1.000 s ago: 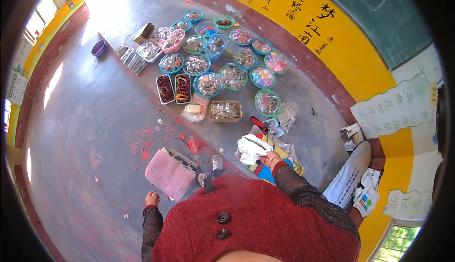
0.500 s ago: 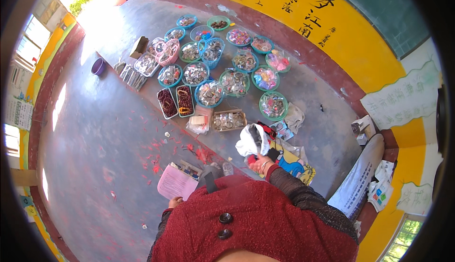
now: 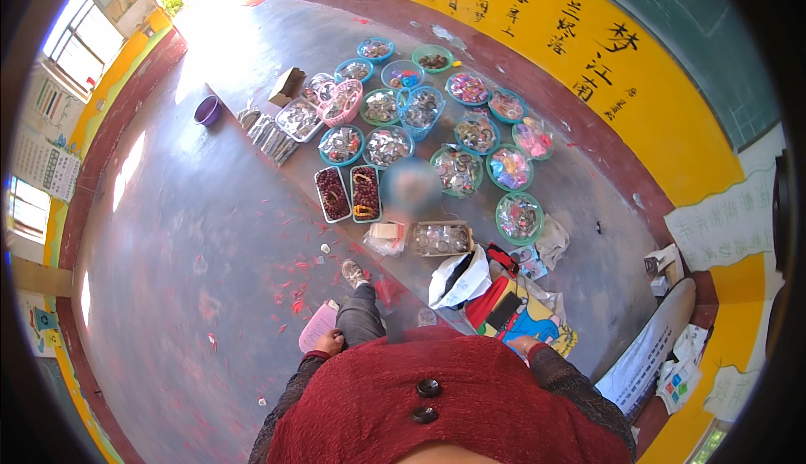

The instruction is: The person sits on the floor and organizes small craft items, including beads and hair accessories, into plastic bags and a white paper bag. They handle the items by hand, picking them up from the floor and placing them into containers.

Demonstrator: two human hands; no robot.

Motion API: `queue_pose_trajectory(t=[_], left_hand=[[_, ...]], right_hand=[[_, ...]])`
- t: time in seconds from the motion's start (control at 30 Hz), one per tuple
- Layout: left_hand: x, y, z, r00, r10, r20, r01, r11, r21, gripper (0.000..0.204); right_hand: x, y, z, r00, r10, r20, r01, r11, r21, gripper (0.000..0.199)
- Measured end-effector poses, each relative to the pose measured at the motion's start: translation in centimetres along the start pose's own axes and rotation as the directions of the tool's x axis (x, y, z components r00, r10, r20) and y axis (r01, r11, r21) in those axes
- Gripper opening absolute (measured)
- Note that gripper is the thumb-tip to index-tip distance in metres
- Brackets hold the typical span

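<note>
My left hand (image 3: 329,344) grips the pink folder (image 3: 317,327), now hanging at my hip instead of lying flat on the floor. My right hand (image 3: 526,346) has let the white bag (image 3: 460,277) go and hangs empty beside the bright bags (image 3: 522,317). I'm upright now; the bead bowls (image 3: 457,170) lie beyond the folder.

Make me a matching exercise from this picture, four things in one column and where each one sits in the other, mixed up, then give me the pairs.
Things:
1. purple bowl
2. pink folder
3. white plastic bag
4. cardboard box

Places:
A. at the left hand
B. alone on the floor, far left of the spread
C. next to the colourful bag, near the right hand
D. at the far corner of the mat, beside the pink basket

Pairs: 1-B, 2-A, 3-C, 4-D
</note>
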State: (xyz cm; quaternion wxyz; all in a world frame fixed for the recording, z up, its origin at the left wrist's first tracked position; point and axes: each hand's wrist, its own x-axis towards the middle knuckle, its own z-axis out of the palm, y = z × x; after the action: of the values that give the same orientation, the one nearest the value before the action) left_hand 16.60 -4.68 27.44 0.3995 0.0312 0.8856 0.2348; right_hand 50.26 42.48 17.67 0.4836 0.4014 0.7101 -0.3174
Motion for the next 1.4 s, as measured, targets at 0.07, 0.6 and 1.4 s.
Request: queue_pose_trajectory(t=[0.07, 0.6, 1.4], left_hand=[[0.5, -1.3, 0.0, 1.000, -0.011, 0.009, 0.011, 1.000, -0.018, 0.040], [20.0, -18.7, -19.3, 0.982, -0.173, -0.082, 0.138, 0.938, -0.318, 0.029], [17.8, -25.7, -23.1, 0.946, -0.322, -0.021, 0.306, 0.916, -0.259, 0.032]], right_hand=[[1.3, 1.9, 1.5, 0.992, 0.119, -0.029, -0.115, 0.987, 0.116, 0.058], [0.7, -32.8, -8.5, 0.970, 0.030, -0.240, -0.001, 0.993, 0.119, 0.055], [9.2, -56.4, -12.3, 0.975, -0.221, -0.015, 0.208, 0.937, -0.279, 0.052]])
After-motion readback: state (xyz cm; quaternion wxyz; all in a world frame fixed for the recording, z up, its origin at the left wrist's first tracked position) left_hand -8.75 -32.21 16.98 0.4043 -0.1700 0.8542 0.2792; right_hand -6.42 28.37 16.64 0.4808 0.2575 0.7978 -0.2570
